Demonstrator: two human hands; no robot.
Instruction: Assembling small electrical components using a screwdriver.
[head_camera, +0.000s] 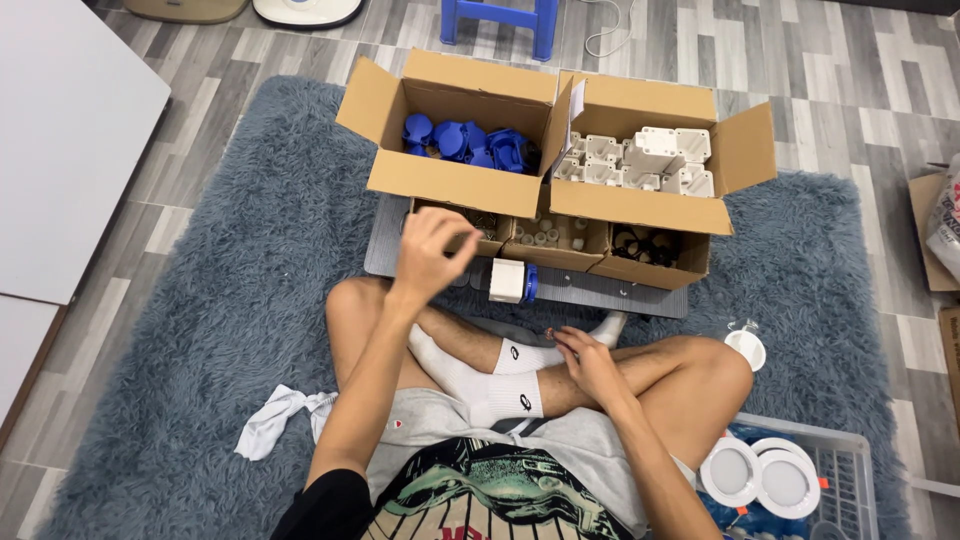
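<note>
Resting: small white-and-blue block (512, 281).

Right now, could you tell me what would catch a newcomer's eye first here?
Two open cardboard boxes at the rug's far edge: the left box holds bright blue parts, the right box white ones. The left hand is raised beside the small boxes below them; the right hand rests on a crossed leg.

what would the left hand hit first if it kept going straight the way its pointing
Probably the small open cardboard box just beyond the left hand, the leftmost of three in the front row. Depth is unclear, so it might pass above the rim.
</note>
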